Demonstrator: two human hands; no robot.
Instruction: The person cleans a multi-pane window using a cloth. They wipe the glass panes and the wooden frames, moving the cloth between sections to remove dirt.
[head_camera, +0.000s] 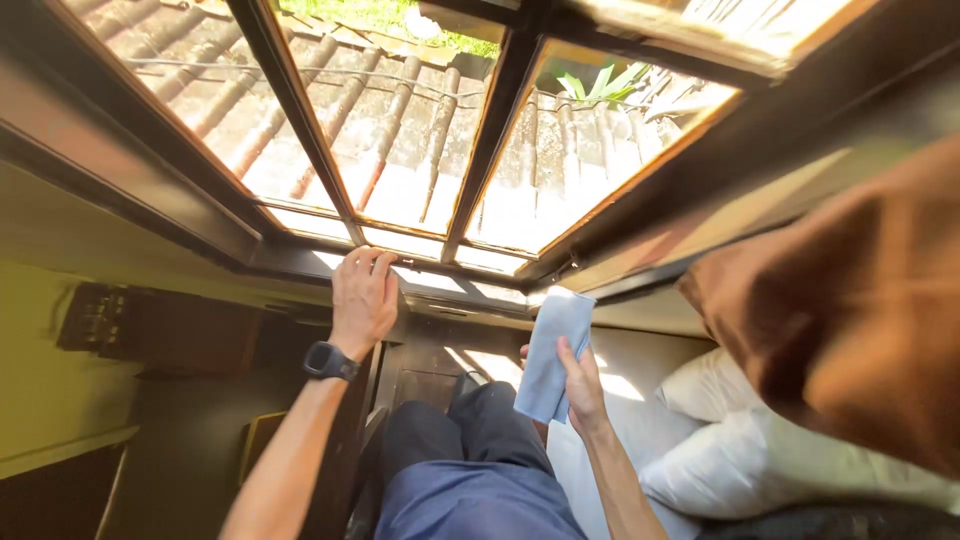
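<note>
My left hand (362, 300) rests on the dark wooden window sill (300, 262), fingers curled over its edge below the glass panes; a black watch sits on that wrist. My right hand (578, 385) holds a light blue folded cloth (552, 350) upright, a little below the sill and to the right of my left hand. The dark window frame (490, 130) with several panes fills the upper view, and a tiled roof shows beyond the glass. My knee in dark blue trousers (470, 460) is below the hands.
White pillows (730, 440) lie on a bed at the right. A brown curtain (860, 300) hangs at the far right. A dark wooden piece (150, 330) is fixed to the yellow wall on the left.
</note>
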